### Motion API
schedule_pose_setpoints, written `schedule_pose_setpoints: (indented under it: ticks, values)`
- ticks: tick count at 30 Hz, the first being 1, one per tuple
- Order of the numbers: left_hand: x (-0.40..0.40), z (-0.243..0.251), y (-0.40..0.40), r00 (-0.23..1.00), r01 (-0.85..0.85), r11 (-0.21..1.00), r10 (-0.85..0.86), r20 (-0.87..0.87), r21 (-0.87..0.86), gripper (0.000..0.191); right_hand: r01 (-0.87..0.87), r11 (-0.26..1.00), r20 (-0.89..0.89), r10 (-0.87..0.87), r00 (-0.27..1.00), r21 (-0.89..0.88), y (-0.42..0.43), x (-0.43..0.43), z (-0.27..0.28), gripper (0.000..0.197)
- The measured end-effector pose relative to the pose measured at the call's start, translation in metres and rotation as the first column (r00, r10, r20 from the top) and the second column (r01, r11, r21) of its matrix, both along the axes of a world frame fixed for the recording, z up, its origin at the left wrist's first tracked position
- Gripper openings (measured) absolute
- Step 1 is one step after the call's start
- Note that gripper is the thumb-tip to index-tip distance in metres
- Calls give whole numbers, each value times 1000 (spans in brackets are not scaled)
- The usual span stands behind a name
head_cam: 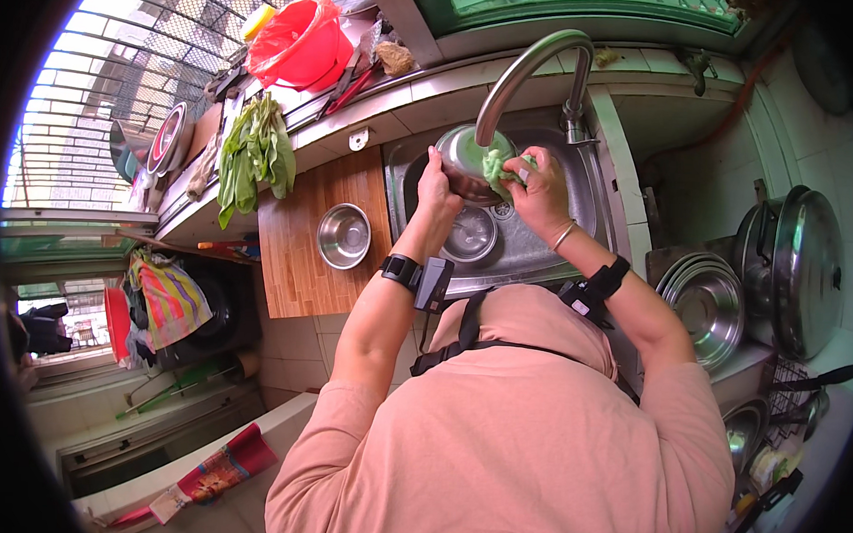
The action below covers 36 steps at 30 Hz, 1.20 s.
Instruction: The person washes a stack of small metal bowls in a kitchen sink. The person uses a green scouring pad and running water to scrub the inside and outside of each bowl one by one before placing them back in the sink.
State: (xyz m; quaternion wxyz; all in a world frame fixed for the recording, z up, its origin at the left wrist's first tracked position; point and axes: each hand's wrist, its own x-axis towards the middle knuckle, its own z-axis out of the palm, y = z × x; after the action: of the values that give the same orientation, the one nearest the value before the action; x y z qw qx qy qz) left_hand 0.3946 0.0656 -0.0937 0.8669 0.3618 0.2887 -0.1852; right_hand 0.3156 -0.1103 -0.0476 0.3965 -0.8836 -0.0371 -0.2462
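Note:
My left hand (440,183) grips the near left side of a stainless steel bowl (464,146), held tilted above the sink (554,232). Pinched in my right hand (544,189) is a light green cloth (499,172), pressed against the bowl's outer right side. Over the bowl curves the spout of a metal faucet (529,62); whether water runs is hard to tell. Below my hands, another metal bowl (470,234) rests on the sink floor beside the drain (502,210).
A steel bowl (344,236) stands on the wooden board (293,262) left of the sink. Leafy greens (258,155) hang over the ledge, near a red bucket (300,43). Nested steel basins (707,311) and a large lidded pot (807,273) stand at the right.

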Motion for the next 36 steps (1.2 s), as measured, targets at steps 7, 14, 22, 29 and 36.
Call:
schedule_pose_setpoints:
  ticks: [7,14,22,29,36]
  values:
    - [-12,12,-16,989,15,971,-49,141,237,37,90,974,28,-87,996,-205,-9,29,-7,20]
    - [-15,4,-9,998,-31,980,20,58,199,40,99,988,-130,-115,985,-120,-22,16,-25,19]
    - [-24,9,-30,992,19,967,-50,116,254,39,25,995,-21,-27,999,-98,11,13,-1,18]
    - [-25,11,-22,986,68,968,-103,134,243,39,152,985,-22,-154,988,-82,-22,29,-23,16]
    - [-10,3,-13,995,-6,983,-11,95,182,38,22,994,-81,-31,996,-110,-3,-3,-7,18]
